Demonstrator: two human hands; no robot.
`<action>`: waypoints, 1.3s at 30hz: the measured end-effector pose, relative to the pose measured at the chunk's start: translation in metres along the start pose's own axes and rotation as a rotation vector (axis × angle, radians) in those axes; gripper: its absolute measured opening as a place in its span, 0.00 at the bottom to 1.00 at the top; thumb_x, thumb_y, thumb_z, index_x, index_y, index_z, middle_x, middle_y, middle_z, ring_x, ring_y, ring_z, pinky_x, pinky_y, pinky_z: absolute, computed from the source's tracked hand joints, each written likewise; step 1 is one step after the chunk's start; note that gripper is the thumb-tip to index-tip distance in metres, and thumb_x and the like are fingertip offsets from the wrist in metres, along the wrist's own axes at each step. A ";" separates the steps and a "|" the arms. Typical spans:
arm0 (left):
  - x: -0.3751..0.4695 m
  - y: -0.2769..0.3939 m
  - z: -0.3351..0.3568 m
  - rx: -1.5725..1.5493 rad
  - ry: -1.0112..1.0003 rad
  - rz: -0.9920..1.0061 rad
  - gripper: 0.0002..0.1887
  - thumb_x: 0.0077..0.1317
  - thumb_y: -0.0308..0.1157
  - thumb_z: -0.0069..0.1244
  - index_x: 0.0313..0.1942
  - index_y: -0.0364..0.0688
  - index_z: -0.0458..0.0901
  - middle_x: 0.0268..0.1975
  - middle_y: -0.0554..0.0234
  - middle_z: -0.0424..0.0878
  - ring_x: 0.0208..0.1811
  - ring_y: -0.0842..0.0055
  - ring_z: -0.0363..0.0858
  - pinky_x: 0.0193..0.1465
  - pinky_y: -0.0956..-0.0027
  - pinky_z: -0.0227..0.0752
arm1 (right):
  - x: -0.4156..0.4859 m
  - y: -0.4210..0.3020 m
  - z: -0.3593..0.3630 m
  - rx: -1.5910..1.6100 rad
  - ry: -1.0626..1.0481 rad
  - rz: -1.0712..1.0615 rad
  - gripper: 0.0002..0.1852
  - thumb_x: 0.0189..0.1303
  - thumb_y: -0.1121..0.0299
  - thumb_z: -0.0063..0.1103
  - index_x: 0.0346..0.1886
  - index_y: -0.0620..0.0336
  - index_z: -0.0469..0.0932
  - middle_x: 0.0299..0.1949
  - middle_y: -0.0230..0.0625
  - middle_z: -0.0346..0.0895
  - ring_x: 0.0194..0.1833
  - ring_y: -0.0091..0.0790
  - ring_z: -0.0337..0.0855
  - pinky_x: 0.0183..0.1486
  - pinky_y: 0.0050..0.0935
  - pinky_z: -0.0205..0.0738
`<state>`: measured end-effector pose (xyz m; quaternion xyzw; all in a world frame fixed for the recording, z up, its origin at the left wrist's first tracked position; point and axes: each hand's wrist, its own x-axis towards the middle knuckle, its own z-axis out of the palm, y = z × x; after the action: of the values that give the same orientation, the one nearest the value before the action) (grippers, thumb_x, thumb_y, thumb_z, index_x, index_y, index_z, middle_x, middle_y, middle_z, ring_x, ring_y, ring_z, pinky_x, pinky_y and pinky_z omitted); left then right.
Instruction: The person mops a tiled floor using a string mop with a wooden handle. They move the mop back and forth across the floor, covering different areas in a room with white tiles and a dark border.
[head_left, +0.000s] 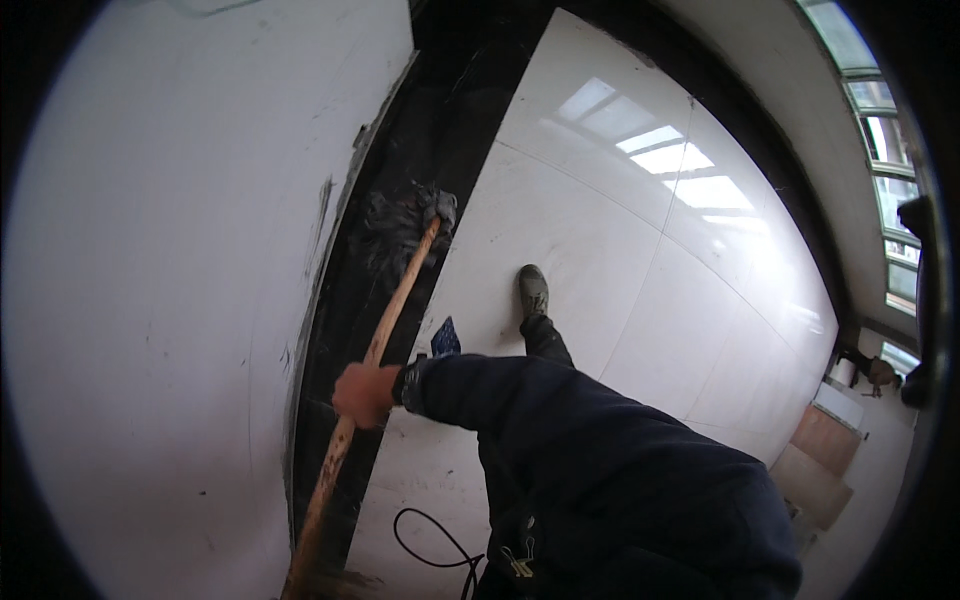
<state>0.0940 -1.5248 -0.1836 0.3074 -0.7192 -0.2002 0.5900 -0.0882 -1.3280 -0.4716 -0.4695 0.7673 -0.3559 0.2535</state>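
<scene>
My right hand (365, 394) is closed around the wooden handle (391, 322) of a mop, with the dark sleeve reaching in from the lower right. The handle slants from the bottom edge up to the grey mop head (397, 229). Its strands, partly blurred, lie spread on a black floor border (442, 127) beside the white wall (172, 262). My left hand is out of view. One shoe (533, 290) stands on the pale floor tiles (577, 225). A pointed blue patterned piece (445, 337) shows behind the sleeve; I cannot tell what it is.
Dark scuffs mark the lower wall on the left. A black cord (431, 562) loops near my body, close to a binder clip (519, 562) on dark clothing. Glass panes (892, 199) line the far right. Several flat boards (821, 442) are at the lower right.
</scene>
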 end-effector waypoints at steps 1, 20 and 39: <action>-0.017 0.015 0.024 -0.055 0.008 0.003 0.12 0.74 0.42 0.50 0.33 0.46 0.77 0.20 0.73 0.66 0.26 0.77 0.72 0.31 0.65 0.71 | -0.011 0.021 -0.025 -0.011 0.031 0.052 0.09 0.43 0.66 0.66 0.30 0.53 0.88 0.29 0.45 0.86 0.36 0.54 0.88 0.41 0.49 0.81; -0.122 0.359 0.344 -0.784 -0.538 -0.278 0.12 0.75 0.30 0.47 0.52 0.33 0.77 0.22 0.72 0.56 0.23 0.79 0.58 0.39 0.69 0.62 | -0.238 0.210 -0.322 0.081 0.673 0.510 0.07 0.47 0.63 0.62 0.27 0.51 0.85 0.29 0.44 0.85 0.37 0.55 0.86 0.40 0.51 0.78; -0.352 0.419 0.316 -0.933 -1.303 -0.610 0.15 0.72 0.31 0.50 0.55 0.34 0.74 0.18 0.71 0.67 0.15 0.84 0.64 0.21 0.74 0.69 | -0.501 0.188 -0.115 0.100 0.996 1.118 0.09 0.42 0.66 0.66 0.24 0.57 0.75 0.26 0.46 0.79 0.36 0.56 0.81 0.40 0.53 0.73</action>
<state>-0.2589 -1.0033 -0.2366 0.0368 -0.6448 -0.7622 0.0454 -0.0570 -0.7840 -0.5206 0.2189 0.8983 -0.3788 0.0402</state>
